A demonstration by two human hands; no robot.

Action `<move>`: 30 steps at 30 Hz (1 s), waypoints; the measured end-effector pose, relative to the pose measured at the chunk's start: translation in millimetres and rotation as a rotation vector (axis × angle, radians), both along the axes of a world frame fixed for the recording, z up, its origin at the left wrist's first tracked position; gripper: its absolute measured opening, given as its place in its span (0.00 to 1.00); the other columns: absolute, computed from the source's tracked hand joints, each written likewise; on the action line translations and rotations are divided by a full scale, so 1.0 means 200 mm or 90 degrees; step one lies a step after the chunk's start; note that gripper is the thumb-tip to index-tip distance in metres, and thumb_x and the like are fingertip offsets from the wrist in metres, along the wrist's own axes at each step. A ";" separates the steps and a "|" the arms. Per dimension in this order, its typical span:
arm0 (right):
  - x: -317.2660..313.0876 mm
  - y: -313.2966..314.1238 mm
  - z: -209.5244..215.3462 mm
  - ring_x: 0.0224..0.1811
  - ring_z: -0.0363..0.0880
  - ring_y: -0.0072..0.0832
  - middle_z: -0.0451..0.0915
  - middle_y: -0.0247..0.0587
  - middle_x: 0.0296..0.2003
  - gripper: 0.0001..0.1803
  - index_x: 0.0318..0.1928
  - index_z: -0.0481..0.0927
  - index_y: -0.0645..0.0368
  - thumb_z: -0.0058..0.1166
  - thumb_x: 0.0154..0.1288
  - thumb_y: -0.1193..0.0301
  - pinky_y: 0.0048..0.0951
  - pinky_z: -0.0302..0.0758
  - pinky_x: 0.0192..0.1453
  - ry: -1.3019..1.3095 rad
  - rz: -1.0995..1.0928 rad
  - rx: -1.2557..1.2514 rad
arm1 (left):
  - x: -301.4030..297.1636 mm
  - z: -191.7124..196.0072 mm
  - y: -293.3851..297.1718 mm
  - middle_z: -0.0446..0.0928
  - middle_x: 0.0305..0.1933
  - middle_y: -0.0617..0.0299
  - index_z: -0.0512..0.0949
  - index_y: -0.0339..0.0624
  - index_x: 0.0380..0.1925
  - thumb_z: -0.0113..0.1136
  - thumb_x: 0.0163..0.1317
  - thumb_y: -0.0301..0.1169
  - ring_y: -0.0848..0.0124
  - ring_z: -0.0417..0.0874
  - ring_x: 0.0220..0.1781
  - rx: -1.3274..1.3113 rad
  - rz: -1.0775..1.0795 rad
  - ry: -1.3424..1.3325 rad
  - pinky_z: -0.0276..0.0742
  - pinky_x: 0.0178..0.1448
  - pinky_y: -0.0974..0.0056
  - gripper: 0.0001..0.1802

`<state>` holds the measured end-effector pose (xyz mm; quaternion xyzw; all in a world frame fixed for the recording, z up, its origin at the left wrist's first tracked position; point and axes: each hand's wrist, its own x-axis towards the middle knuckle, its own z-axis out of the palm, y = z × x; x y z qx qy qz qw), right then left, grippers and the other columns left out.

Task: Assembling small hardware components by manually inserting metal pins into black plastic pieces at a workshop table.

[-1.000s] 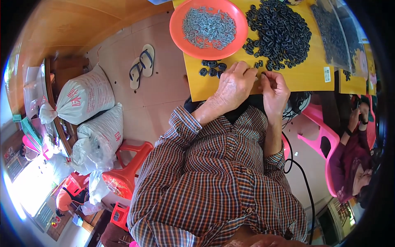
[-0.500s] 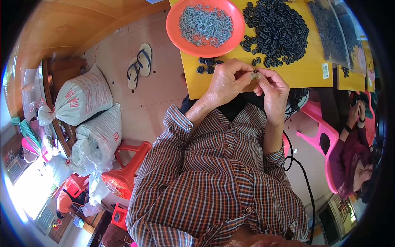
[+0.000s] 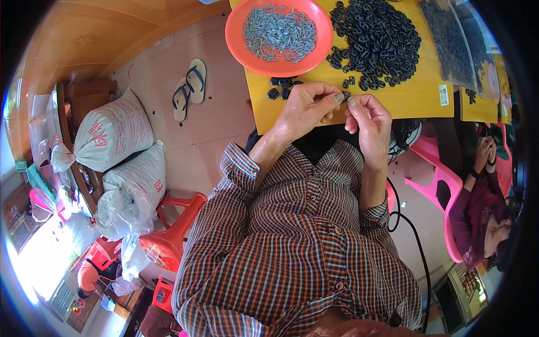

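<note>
One small black part, mostly covered; left hand at its eight o'clock, right hand at four, curled fingers pinching it.

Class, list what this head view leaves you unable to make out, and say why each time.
- Head view: the shape of the small dark piece between the left hand and right hand; fingertips cover part of it.
- Head view: the far rim of the red plate; cut off by the top edge.
- Head view: the exact count of grey pins; too small and heaped.
</note>
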<state>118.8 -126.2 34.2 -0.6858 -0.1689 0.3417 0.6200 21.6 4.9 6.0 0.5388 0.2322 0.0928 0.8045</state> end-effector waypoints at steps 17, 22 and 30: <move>0.01 0.00 -0.01 0.18 0.66 0.12 0.74 0.29 0.23 0.09 0.33 0.76 0.62 0.53 0.67 0.68 0.14 0.62 0.21 0.117 -0.002 -0.006 | 0.01 -0.02 0.00 0.77 0.28 0.65 0.79 0.30 0.40 0.57 0.65 0.29 0.81 0.74 0.24 -0.044 -0.007 -0.028 0.70 0.29 0.75 0.10; 0.00 0.00 -0.02 0.21 0.68 0.13 0.75 0.30 0.26 0.08 0.36 0.76 0.63 0.53 0.68 0.70 0.14 0.64 0.23 0.050 0.011 0.019 | 0.01 -0.01 0.01 0.77 0.27 0.65 0.79 0.31 0.39 0.59 0.65 0.29 0.81 0.73 0.23 -0.096 0.017 -0.013 0.68 0.27 0.76 0.10; 0.00 0.02 -0.01 0.33 0.74 0.18 0.76 0.35 0.39 0.14 0.48 0.79 0.64 0.54 0.62 0.84 0.19 0.74 0.36 -0.354 0.063 0.066 | 0.01 -0.01 0.01 0.77 0.26 0.64 0.79 0.31 0.38 0.59 0.64 0.29 0.81 0.72 0.21 -0.176 0.032 -0.016 0.66 0.24 0.76 0.10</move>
